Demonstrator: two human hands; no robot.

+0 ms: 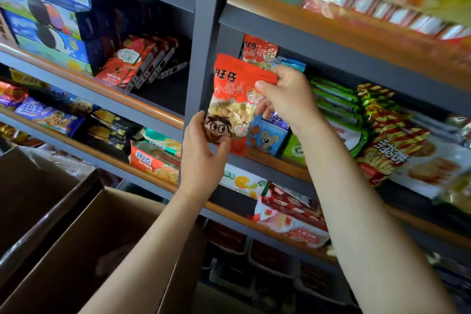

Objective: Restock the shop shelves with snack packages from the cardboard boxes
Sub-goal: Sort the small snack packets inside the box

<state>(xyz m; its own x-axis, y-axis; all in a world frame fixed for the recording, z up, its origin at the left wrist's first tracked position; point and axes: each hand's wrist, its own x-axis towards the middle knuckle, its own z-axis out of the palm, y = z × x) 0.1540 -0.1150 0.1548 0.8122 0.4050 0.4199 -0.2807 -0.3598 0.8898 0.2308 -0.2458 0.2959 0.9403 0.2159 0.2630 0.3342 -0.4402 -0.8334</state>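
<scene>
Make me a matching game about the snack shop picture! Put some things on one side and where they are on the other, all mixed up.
Things:
1. red snack bag with a cartoon face
2. brown cardboard box
3. blue packet with a cartoon mouse
4. blue cookie boxes

Places:
A. bottom left, open, below the shelves
B. stacked on an upper left shelf
C. held by both hands, left hand low, right hand high
D. on the shelf behind the red bag

Pairs: 1-C, 2-A, 3-D, 4-B

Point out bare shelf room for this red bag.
Free: the dark gap right of the leaning red boxes, up to the grey upright. Crowded: the shelf behind the red bag, packed rightward with green packets.
</scene>
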